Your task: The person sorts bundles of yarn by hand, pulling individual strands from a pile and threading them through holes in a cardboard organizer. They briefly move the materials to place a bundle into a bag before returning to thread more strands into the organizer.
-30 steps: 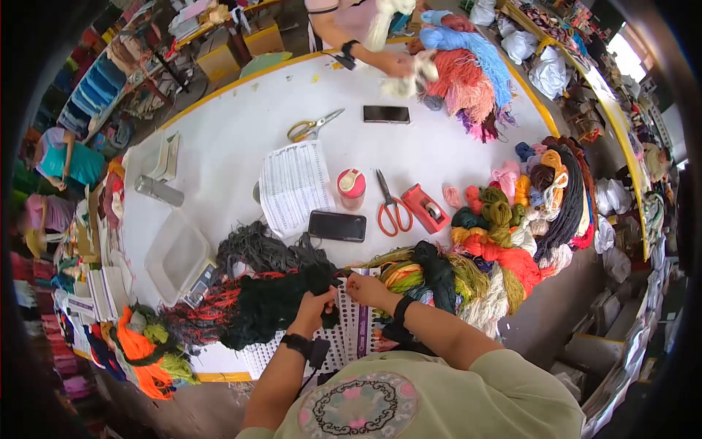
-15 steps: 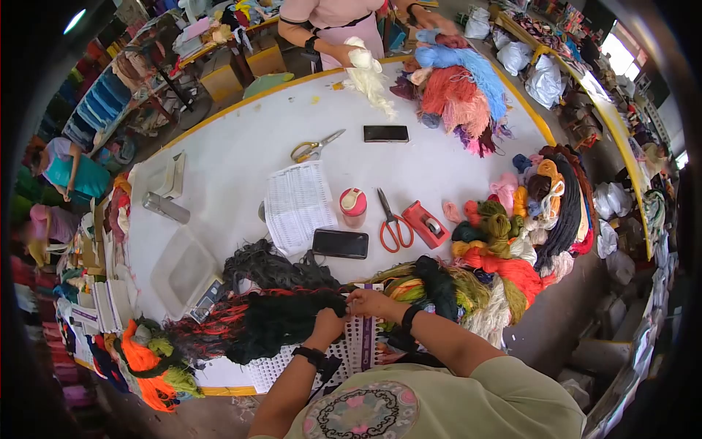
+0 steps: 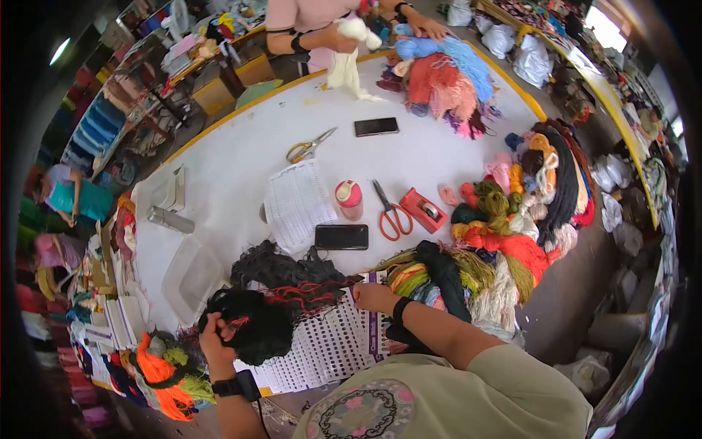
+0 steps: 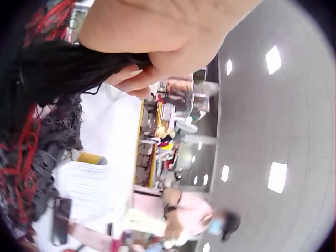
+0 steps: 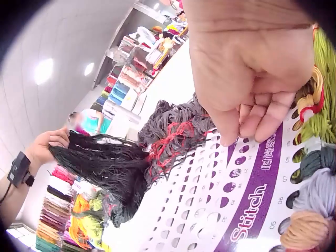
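Note:
My left hand (image 3: 216, 344) grips a bundle of black yarn (image 3: 267, 329) at its left end and holds it up off the table; in the left wrist view the strands run into the curled fingers (image 4: 134, 79). Beneath lies a white card (image 3: 322, 351) with rows of punched holes and a purple printed strip. Over that strip is my right hand (image 3: 376, 297), its fingers (image 5: 270, 118) loosely bent and nothing visible between them in the right wrist view. Dark grey yarn mixed with red strands (image 3: 307, 293) lies along the card's upper edge.
Coloured yarn hanks (image 3: 504, 249) are heaped at the right. Beyond the card are a phone (image 3: 341, 237), a pink-lidded bottle (image 3: 349, 199), orange-handled scissors (image 3: 395, 219), a red tape dispenser (image 3: 424, 210), and printed sheets (image 3: 298, 205). A clear tub (image 3: 191, 274) stands left. Another person handles white yarn (image 3: 347, 69) opposite.
My left hand has swung left and lifted the black yarn away from my right hand, uncovering more of the punched card. My right hand stays near the purple strip. The person opposite has raised the white yarn.

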A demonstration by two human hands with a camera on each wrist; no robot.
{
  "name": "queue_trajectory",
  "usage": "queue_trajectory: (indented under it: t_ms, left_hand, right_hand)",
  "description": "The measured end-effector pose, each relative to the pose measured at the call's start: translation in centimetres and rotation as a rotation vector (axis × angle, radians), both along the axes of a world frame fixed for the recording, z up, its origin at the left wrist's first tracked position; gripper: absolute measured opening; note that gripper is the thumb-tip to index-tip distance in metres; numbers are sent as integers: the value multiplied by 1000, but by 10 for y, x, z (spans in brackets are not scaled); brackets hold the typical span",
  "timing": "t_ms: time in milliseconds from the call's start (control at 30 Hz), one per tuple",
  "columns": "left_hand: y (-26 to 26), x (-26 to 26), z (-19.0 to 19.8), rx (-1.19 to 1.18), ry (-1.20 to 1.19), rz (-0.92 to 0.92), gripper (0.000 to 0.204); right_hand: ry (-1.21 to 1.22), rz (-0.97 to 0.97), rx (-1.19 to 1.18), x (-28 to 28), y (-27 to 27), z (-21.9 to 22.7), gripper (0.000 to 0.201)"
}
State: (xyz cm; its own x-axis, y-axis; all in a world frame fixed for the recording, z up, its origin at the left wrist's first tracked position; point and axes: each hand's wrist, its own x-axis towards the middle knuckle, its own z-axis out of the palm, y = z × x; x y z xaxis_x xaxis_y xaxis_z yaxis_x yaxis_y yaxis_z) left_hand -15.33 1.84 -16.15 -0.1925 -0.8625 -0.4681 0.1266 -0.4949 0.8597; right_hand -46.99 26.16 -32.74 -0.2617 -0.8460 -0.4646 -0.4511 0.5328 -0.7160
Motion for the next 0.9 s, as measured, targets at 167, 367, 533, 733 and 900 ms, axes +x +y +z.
queue_trajectory:
  t_ms: [167, 367, 533, 733, 900]
  left_hand:
    - [14, 7, -8, 123, 281, -13, 27]
    - [74, -15, -29, 251, 114, -285, 32]
    - [102, -22, -37, 288, 50, -328, 28]
    - [116, -67, -29, 137, 14, -510, 22]
    - [124, -124, -52, 120, -38, -723, 30]
  right_hand:
    - [122, -2, 72, 8, 3, 15, 34]
    - [157, -126, -42, 17, 14, 3, 21]
    - [69, -236, -162, 18, 19, -3, 24]
    - [-128, -265, -380, 16, 27, -20, 17]
    - [-686, -438, -281, 6, 28, 5, 18]
